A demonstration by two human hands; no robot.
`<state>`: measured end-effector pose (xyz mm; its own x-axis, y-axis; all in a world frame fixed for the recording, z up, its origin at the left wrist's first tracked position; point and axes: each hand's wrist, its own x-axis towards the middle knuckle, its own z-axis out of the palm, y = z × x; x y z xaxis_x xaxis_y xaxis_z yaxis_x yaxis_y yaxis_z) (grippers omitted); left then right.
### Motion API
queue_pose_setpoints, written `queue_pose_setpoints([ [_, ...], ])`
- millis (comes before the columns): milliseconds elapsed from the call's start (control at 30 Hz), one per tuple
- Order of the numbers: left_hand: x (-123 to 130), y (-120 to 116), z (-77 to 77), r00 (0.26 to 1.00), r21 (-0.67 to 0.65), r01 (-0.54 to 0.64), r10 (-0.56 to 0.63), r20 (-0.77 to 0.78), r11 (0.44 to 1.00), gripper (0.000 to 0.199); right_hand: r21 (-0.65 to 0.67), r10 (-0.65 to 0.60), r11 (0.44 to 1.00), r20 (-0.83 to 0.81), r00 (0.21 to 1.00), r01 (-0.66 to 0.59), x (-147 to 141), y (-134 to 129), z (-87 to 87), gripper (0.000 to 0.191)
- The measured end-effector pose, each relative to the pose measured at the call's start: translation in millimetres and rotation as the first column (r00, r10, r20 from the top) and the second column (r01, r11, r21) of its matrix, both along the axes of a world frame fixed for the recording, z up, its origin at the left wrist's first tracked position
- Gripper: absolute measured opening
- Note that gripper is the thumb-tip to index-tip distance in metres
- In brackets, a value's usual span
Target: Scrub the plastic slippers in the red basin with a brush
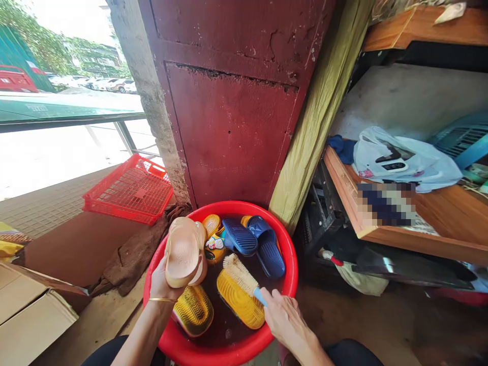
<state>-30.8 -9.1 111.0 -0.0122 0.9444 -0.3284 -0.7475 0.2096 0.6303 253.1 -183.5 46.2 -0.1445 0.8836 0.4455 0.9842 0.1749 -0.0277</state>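
Observation:
In my left hand (pixel 162 279) is a beige slipper (pixel 183 254), raised over the left side of a red basin (pixel 292 264). Another beige edge shows just behind it, perhaps its pair. My right hand (pixel 284 315) grips the blue handle of a scrub brush (pixel 242 274), whose pale bristles lie over a yellow slipper (pixel 244 300) in the basin. A second yellow sole (pixel 194 310) sits below my left hand. Toward the back are blue slippers (pixel 270 251) and a small yellow sandal (pixel 215 246) with a cartoon figure. Dark water covers the bottom.
Behind the basin stands a dark red door (pixel 232 137). A red plastic crate (pixel 133 188) and a brown cloth (pixel 133 259) lie to the left, with a cardboard box (pixel 34 315) nearer. Wooden trays (pixel 392 239) on a rack hold a white plastic bag (pixel 407 157) at right.

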Motion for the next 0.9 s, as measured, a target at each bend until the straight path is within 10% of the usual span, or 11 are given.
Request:
queue_pose_setpoints([
  [267, 2.4, -23.7, 3.8, 0.933, 0.055, 0.261, -0.267, 0.24, 0.964, 0.078, -0.117, -0.122, 0.986, 0.006, 0.992, 0.122, -30.2, 35.0, -41.7, 0.045],
  [600, -7.2, -29.3, -14.6, 0.898, 0.069, 0.363, -0.368, 0.241, 0.929, 0.071, -0.629, -0.18, 0.772, -0.081, 0.98, 0.09, -61.4, 70.4, 4.2, 0.072],
  [900, 4.6, -36.2, -15.4, 0.921, -0.175, 0.389, -0.387, 0.049, 0.904, 0.055, -0.59, -0.108, 0.788, -0.412, 0.905, -0.174, -41.8, 41.2, 21.3, 0.061],
])
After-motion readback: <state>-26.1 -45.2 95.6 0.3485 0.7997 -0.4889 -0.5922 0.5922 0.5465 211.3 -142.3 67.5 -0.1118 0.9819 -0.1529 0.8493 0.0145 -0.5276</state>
